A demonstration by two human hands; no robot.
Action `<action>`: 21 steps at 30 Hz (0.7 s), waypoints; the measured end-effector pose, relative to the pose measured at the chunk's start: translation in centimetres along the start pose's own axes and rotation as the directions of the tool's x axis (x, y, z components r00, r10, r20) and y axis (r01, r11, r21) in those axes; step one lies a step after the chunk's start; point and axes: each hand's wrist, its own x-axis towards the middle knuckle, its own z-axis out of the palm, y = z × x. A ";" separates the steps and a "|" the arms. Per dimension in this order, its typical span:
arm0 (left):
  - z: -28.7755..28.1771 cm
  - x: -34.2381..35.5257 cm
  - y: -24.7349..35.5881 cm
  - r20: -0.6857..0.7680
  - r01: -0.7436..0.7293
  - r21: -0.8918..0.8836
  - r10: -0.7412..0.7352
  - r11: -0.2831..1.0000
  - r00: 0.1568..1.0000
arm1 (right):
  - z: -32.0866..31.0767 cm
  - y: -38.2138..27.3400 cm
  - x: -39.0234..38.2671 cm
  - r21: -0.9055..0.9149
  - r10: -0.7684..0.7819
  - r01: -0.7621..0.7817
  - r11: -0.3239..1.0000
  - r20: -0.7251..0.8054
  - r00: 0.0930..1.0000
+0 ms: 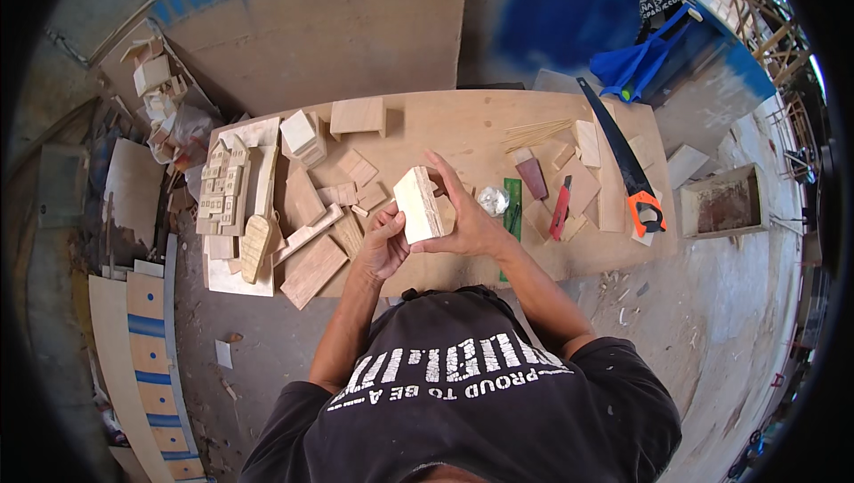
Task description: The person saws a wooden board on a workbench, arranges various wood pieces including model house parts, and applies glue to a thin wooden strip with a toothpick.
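The block [414,207] is pale wood, with a smooth, cream-coloured broad face toward the left hand [382,241] and a narrower, rougher, streaked side toward the right hand [471,221]. It is held between the two hands at a slight tilt, its longer edges running away from the wearer, the left fingertips at the near left edge and the right hand wrapped around the right side. Its upper end lies bare between the hands, while its far right part is partly hidden behind the right fingers.
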 end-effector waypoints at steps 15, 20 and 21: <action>2.8 -0.3 2.6 0.443 -0.419 0.892 0.521 -0.170 0.730 | -2.0 1.4 -3.9 0.846 0.648 -0.396 0.358 0.080 0.758; 1.5 0.2 2.7 0.680 -0.550 0.731 0.365 -0.403 0.636 | -1.1 -0.4 -2.5 0.800 0.709 -0.433 0.415 0.014 0.705; 1.2 0.1 2.6 0.680 -0.551 0.731 0.365 -0.401 0.636 | -1.1 0.3 -2.6 0.792 0.725 -0.454 0.409 0.020 0.688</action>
